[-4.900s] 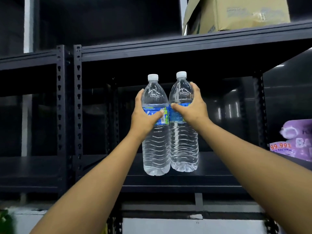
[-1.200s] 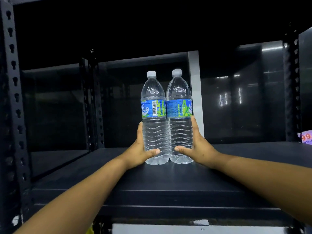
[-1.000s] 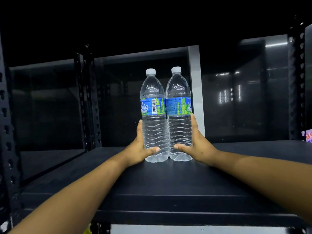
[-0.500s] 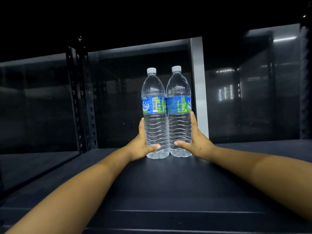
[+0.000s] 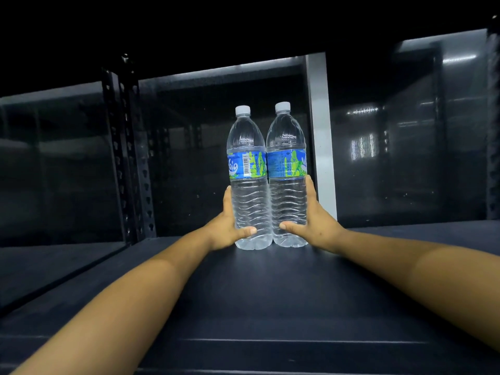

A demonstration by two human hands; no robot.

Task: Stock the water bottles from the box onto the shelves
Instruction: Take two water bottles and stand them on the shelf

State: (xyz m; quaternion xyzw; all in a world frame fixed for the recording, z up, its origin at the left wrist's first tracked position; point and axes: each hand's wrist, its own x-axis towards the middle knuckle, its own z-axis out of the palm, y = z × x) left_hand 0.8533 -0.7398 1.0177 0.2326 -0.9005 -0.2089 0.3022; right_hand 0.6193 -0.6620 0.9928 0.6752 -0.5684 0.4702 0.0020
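Hands, left [image 5: 226, 230] and right [image 5: 315, 226], each clasping one upright bottle [image 5: 250, 185] [image 5: 288, 180], caps up.

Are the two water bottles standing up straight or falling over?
Standing up. Both water bottles have their white caps on top and bottoms down on the shelf, side by side, with the left hand and right hand holding them.

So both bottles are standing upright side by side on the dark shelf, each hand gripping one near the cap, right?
Not quite. The left hand and right hand grip the left bottle and right bottle low on the ribbed part, below the labels, not near the caps. The head view shows this. The rest holds: both stand upright side by side on the dark shelf.
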